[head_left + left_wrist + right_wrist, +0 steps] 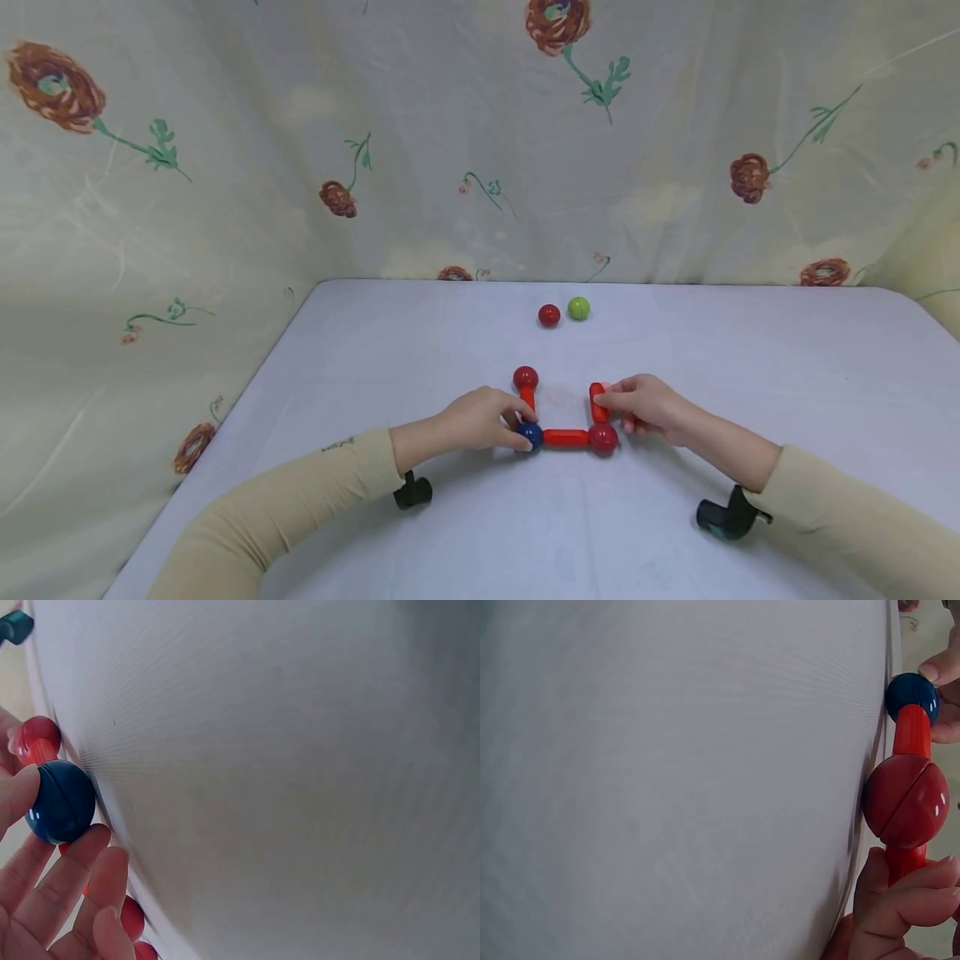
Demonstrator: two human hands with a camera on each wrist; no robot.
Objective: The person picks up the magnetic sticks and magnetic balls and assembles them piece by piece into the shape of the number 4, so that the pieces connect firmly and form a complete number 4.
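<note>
A U-shaped frame of balls and rods lies on the table. My left hand (480,419) pinches the blue ball (530,435) at its left corner, thumb and fingers on either side of it, as the left wrist view also shows. A red rod (566,438) joins that ball to a red ball (603,438) at the right corner. From this corner another red rod (597,403) points away from me, and my right hand (651,406) grips it between thumb and fingers. A third red rod (528,395), partly hidden by my left fingers, runs from the blue ball to a far red ball (526,377).
Farther back on the white-covered table (420,333) sit a loose red ball (549,315) and a green ball (578,307), side by side. A flowered cloth (420,125) hangs behind the table. Each wrist bears a black camera mount (727,517).
</note>
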